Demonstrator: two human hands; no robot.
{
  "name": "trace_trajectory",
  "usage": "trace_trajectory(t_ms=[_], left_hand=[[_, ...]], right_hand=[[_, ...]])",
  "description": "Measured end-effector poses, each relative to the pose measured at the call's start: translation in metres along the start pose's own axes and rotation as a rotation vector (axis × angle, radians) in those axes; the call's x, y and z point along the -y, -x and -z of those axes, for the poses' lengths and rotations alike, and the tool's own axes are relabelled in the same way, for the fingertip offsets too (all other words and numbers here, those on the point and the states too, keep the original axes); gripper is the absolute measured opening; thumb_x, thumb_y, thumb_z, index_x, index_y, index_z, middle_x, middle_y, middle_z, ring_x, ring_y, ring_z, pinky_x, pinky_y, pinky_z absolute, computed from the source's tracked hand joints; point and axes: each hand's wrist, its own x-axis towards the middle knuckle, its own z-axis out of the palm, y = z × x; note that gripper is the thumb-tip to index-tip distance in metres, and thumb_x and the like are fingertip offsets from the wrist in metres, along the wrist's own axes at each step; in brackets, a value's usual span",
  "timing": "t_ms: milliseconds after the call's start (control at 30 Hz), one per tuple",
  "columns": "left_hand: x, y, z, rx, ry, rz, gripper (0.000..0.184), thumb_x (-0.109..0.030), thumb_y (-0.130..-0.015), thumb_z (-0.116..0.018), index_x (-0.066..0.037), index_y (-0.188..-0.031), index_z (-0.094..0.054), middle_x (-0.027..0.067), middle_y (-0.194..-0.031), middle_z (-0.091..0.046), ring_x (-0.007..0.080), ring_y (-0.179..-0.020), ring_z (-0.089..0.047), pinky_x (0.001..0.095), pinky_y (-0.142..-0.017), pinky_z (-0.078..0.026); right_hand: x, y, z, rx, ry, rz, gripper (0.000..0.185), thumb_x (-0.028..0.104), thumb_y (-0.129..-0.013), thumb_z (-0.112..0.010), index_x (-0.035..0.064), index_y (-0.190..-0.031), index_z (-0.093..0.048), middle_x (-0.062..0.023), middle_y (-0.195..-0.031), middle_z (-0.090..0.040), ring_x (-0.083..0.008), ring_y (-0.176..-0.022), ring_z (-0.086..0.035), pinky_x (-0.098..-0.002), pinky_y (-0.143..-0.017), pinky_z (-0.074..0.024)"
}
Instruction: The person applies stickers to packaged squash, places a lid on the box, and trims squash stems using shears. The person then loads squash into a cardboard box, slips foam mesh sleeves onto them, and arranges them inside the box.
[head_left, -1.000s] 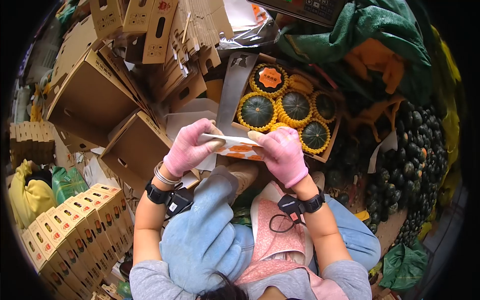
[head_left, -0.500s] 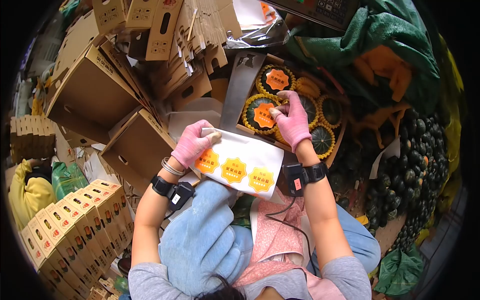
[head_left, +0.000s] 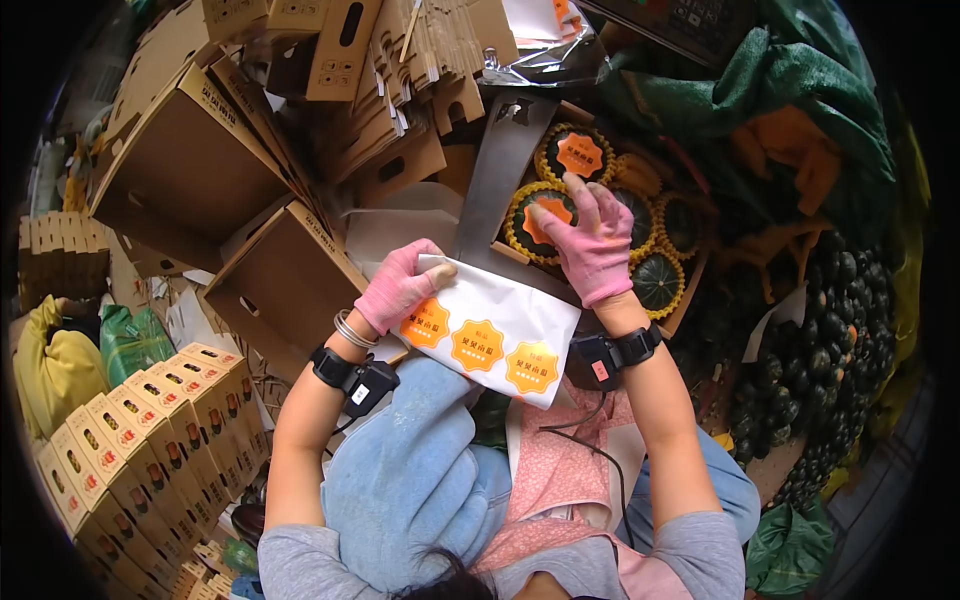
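Observation:
My left hand [head_left: 403, 287], in a pink glove, pinches the upper left corner of a white sticker sheet [head_left: 510, 308]. Three orange scalloped stickers show along the sheet's lower part. In its pink glove, my right hand [head_left: 597, 245] has its fingers extended and apart over a dark green squash [head_left: 518, 238]. Its thumb and fingers touch or hover at an orange sticker [head_left: 553, 212] on top of that squash, partly hiding it. Behind it sits another squash with an orange sticker [head_left: 580, 154]. Both lie in yellow foam nets in an open box [head_left: 492, 180] with several others.
Open cardboard boxes [head_left: 185, 165] stand at the left, with flattened cardboard [head_left: 400, 110] piled behind. Packed cartons [head_left: 150, 430] line the lower left. Many loose squashes [head_left: 820, 350] and green sacking [head_left: 770, 110] lie to the right. A scale [head_left: 680, 25] sits at the top.
My right hand's fingers have gone from pinching the sticker's edge to spreading out over it on the squash. My left hand still grips the sheet. The whole view has shifted slightly.

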Motion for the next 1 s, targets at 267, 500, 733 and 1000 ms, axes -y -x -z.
trace_trajectory(t_ms=[267,500,733,1000], left_hand=[[-0.012,0.001,0.003,-0.131,0.008,-0.029,0.019,-0.020,-0.089,-0.064,-0.003,-0.091,-0.056,0.0001,-0.078,-0.059,0.0058,-0.071,-0.055,0.0213,-0.063,-0.048],[-0.031,0.006,-0.014,-0.221,0.037,-0.159,0.035,-0.032,-0.089,-0.065,-0.005,-0.107,-0.052,0.0000,-0.086,-0.057,0.0087,-0.077,-0.055,0.0242,-0.073,-0.047],[-0.040,0.034,-0.005,0.015,0.141,-0.105,0.088,-0.013,-0.083,-0.070,-0.009,-0.148,-0.011,0.0124,-0.104,-0.066,0.0169,-0.088,-0.063,0.0312,-0.084,-0.049],[-0.056,0.032,-0.012,0.060,-0.370,-0.408,0.070,0.005,-0.076,-0.070,-0.008,-0.138,-0.040,0.0054,-0.095,-0.065,0.0119,-0.091,-0.060,0.0279,-0.086,-0.047]], right_hand=[[0.000,0.045,0.105,0.162,-0.677,-0.762,0.052,0.035,-0.080,-0.069,0.0079,-0.122,-0.055,-0.0103,-0.076,-0.063,-0.0204,-0.066,-0.060,-0.0303,-0.064,-0.0487],[0.059,0.065,0.111,0.335,-1.041,-0.687,0.055,0.007,-0.074,-0.072,0.0114,-0.125,-0.051,-0.0137,-0.103,-0.066,-0.0229,-0.086,-0.068,-0.0290,-0.075,-0.0524],[0.045,0.070,0.111,0.209,-1.107,-0.680,0.047,0.005,-0.074,-0.071,0.0063,-0.119,-0.054,-0.0147,-0.103,-0.065,-0.0240,-0.091,-0.068,-0.0286,-0.076,-0.0540],[0.028,0.064,0.113,0.107,-0.853,-0.481,0.017,0.003,-0.068,-0.072,0.0049,-0.084,-0.065,-0.0095,-0.077,-0.059,-0.0229,-0.066,-0.058,-0.0301,-0.059,-0.0467]])
